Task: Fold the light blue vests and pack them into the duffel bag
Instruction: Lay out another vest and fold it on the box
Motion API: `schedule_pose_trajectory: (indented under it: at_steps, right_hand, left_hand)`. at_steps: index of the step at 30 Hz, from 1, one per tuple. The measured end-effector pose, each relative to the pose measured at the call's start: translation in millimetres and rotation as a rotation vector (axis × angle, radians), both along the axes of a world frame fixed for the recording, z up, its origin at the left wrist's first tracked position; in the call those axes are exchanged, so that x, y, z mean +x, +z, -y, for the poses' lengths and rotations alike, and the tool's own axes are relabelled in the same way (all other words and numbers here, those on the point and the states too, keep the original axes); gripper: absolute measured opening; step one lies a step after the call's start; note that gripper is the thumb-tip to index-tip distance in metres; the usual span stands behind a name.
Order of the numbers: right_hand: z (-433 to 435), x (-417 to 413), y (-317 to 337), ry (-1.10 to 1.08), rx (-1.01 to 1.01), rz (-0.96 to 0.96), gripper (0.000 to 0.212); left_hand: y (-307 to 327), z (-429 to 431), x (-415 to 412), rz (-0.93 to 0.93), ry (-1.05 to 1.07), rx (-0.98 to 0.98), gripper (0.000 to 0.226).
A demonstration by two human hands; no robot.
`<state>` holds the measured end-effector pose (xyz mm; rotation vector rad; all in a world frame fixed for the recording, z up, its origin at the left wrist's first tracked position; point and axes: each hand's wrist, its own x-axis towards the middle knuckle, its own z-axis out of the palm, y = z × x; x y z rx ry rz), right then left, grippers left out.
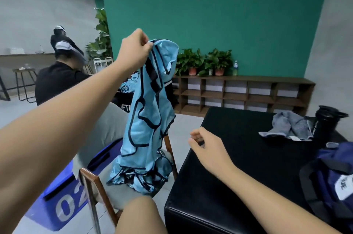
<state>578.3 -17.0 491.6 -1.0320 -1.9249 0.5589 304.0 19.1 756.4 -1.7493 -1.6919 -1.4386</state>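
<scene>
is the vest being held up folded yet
Not folded: the light blue vest hangs crumpled, pinched at its top by the left hand.

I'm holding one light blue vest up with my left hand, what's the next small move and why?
Probably bring the right hand across to pinch the vest at its top beside the left hand. The left hand alone pinches it, so it hangs bunched over the pile on the chair, while the right hand hovers free by the black table. Two grips would let you spread it.
</scene>
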Motion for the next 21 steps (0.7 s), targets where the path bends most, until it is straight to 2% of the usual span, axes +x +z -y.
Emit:
schedule_pose_trajectory:
  at_steps: [5, 9, 10, 13, 16, 21]
  right_hand:
    - [38.9, 19.2, 55.9, -0.002, -0.048, -0.216, 0.023]
    - [53.1, 41.2, 84.3, -0.028, -0.072, -0.252, 0.039]
    - [54.3, 46.7, 89.8, -0.047, -0.071, -0.241, 0.038]
    - [56.2, 61.3, 102.7, -0.081, -0.01, -0.178, 0.018]
    - [51.6, 85.9, 119.6, -0.157, 0.059, -0.151, 0.017]
    - [40.0, 141.7, 162.5, -0.328, 0.148, -0.187, 0.014]
  left_hand:
    - [22.0, 19.2, 59.9, 0.034, -0.11, 0.032, 0.017]
    - [25.6, 29.7, 102.0, 0.058, -0.205, 0.011, 0.019]
    - [25.5, 32.4, 111.2, 0.059, -0.223, 0.006, 0.019]
    - [24.9, 40.1, 130.2, 0.053, -0.256, -0.005, 0.019]
    - [23.1, 42.7, 131.1, 0.074, -0.263, -0.021, 0.018]
    - [16.1, 42.7, 113.8, 0.23, -0.316, -0.06, 0.019]
